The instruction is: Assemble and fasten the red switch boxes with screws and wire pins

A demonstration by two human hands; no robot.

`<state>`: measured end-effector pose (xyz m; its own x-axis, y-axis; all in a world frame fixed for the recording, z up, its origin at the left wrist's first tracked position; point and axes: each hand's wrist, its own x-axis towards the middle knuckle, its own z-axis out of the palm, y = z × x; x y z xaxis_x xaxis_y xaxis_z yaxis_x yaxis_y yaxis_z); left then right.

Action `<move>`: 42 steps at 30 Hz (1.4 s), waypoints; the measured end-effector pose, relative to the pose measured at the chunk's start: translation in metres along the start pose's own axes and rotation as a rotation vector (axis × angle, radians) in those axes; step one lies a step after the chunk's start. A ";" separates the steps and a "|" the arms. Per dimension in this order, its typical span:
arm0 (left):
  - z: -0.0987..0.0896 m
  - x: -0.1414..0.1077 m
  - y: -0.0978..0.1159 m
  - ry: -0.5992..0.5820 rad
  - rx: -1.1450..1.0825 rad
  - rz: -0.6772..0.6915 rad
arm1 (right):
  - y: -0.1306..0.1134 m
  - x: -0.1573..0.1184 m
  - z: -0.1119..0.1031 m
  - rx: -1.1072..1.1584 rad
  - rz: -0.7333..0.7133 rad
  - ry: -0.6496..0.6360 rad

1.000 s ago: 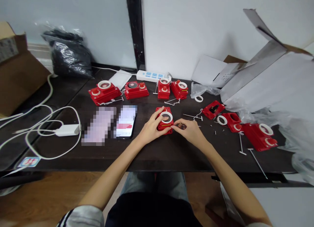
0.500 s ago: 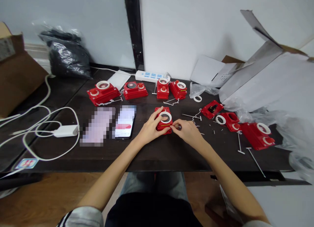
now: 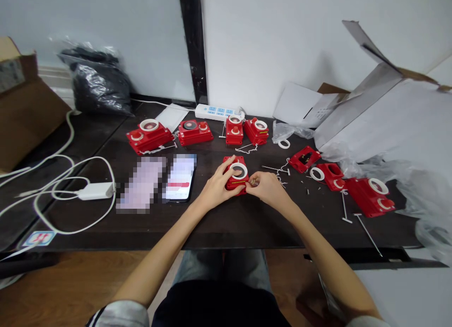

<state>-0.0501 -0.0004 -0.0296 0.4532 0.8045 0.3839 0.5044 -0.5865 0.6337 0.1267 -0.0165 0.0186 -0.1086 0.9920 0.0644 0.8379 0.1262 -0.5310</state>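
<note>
The left hand (image 3: pixel 219 183) grips the red unit (image 3: pixel 236 176) at the table's centre, thumb and fingers spread around it; the right hand (image 3: pixel 266 188), at 4 o'clock, pinches a small blurred piece (image 3: pixel 253 181), 2 fingertips nearly touching.

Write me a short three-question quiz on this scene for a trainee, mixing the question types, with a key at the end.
1. True or false: the left hand holds a red unit, and the fingertips of the right hand are at that unit's right side.
2. Multiple choice: which of these lies by the wall at the back of the table?
a) the lit phone
b) the white power strip
c) the white charger
3. Fill in the blank: the T-shaped rod nearest the table's front edge lies on the person's ____ side.

Key: 1 true; 2 b; 3 right
</note>
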 end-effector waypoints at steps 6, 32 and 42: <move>-0.001 0.000 0.002 0.001 0.000 -0.007 | 0.006 -0.003 0.000 0.118 0.015 0.009; -0.001 0.002 0.000 0.064 -0.080 0.052 | -0.002 -0.001 -0.010 1.010 -0.217 0.485; -0.002 0.002 0.003 0.038 -0.047 0.028 | -0.003 0.004 -0.007 0.952 -0.279 0.485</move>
<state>-0.0495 -0.0005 -0.0261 0.4381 0.7912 0.4267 0.4561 -0.6047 0.6530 0.1269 -0.0133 0.0262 0.1662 0.8513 0.4976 0.0392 0.4985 -0.8660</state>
